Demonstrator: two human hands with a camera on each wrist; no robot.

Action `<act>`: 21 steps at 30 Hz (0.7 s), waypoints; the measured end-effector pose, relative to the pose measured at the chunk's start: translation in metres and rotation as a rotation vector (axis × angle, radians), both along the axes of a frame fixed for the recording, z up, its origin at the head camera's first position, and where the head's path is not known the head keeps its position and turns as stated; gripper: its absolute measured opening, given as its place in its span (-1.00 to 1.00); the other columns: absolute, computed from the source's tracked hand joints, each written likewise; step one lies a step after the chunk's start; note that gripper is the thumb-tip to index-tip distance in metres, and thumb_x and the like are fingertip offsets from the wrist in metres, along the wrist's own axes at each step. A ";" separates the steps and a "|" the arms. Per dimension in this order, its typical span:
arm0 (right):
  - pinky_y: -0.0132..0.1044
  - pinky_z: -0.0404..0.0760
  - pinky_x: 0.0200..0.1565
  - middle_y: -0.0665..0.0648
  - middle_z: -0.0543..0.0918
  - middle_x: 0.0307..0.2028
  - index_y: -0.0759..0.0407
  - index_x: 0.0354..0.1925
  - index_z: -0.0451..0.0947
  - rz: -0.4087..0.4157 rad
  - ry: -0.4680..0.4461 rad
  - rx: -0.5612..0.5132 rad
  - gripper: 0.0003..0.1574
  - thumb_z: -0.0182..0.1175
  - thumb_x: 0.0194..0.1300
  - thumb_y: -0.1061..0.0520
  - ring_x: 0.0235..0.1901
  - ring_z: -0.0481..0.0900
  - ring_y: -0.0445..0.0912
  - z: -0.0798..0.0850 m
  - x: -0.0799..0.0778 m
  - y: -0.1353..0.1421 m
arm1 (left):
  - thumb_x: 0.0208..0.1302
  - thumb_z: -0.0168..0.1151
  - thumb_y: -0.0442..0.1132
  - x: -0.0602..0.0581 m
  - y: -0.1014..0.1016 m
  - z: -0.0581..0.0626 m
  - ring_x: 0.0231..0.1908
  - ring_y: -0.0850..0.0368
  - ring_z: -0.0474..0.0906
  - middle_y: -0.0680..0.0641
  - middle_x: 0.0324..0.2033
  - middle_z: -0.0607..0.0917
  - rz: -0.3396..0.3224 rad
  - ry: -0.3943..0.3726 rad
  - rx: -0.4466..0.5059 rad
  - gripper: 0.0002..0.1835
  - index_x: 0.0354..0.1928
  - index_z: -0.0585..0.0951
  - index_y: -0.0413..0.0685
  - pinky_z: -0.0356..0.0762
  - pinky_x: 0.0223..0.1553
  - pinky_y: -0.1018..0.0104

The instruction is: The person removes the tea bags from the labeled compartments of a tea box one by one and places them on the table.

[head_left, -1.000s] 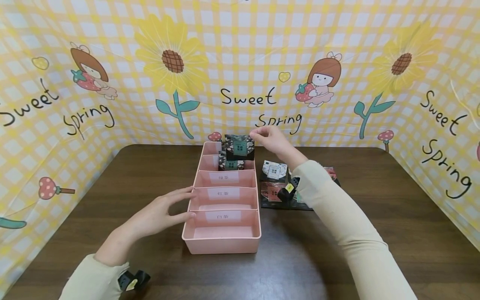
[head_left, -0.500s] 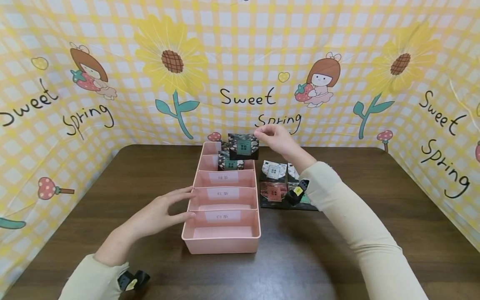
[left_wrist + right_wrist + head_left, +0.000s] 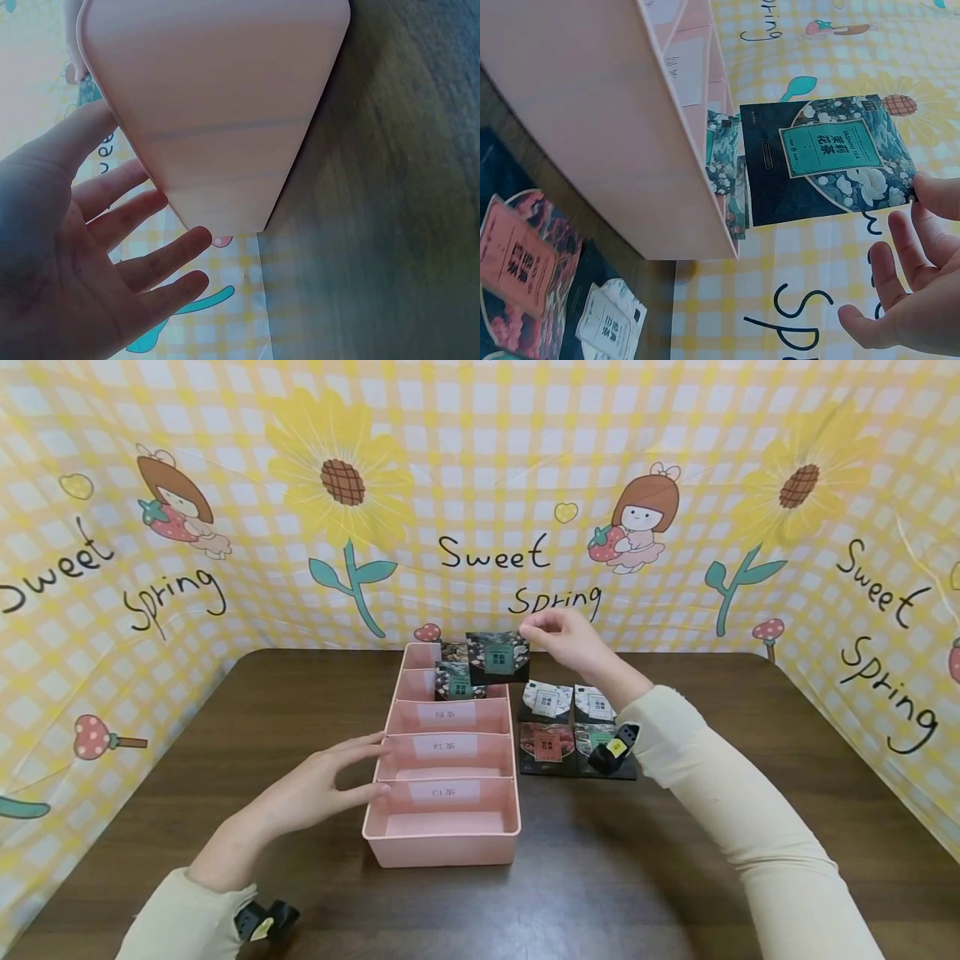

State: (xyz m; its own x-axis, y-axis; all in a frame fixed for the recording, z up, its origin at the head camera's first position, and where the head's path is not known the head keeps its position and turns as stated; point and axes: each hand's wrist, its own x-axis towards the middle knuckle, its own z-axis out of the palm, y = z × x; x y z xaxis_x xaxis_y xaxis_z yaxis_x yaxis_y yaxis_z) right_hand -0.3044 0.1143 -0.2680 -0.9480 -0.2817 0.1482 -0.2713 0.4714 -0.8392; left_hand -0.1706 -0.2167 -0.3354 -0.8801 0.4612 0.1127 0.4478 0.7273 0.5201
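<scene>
My right hand [image 3: 576, 645] pinches a dark tea sachet with a green label [image 3: 498, 658] by its upper right corner. "Jasmine tea" is printed on that label in the right wrist view. The sachet hangs upright over the right rim near the back of a pink divided box [image 3: 442, 852]. Two similar sachets [image 3: 454, 683] stand in the box's rear compartments, partly hidden by the held one. My left hand [image 3: 303, 793] has its fingers spread, and its thumb and fingertips touch the box's left rim, as the left wrist view [image 3: 82, 240] also shows the hand.
Right of the box, tea sachets lie on the brown table [image 3: 600, 877]: two white-topped ones [image 3: 547, 702], one red [image 3: 547, 746] and one green, partly covered by the right wrist camera [image 3: 613, 749]. White paper labels [image 3: 446, 792] mark the front compartments. A checked cloth [image 3: 480, 468] surrounds the table.
My right hand has moved right with the pinched sachet, from over the rear compartments toward the box's right rim. More of the sachets on the table show now. My left hand stays at the rim.
</scene>
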 end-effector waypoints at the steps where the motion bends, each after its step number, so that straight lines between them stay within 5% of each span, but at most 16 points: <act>1: -0.29 0.49 -0.06 0.25 0.59 -0.02 0.34 -0.08 0.55 0.000 -0.002 0.004 -0.66 0.09 0.36 0.08 -0.15 0.49 -0.10 0.000 0.001 0.001 | 0.17 0.25 0.07 0.000 0.000 0.000 0.29 -0.17 0.31 -0.18 0.30 0.38 0.000 0.002 -0.001 -0.40 0.20 0.47 -0.07 0.33 0.21 -0.11; 21: -0.05 0.36 0.20 0.20 0.50 0.08 0.29 -0.09 0.51 -0.020 -0.072 0.027 -0.63 0.08 0.36 0.01 0.13 0.40 0.03 0.003 0.025 0.033 | 0.17 0.26 0.05 -0.002 -0.001 -0.003 0.28 -0.17 0.32 -0.19 0.30 0.39 -0.010 0.030 -0.003 -0.42 0.19 0.49 -0.08 0.33 0.20 -0.10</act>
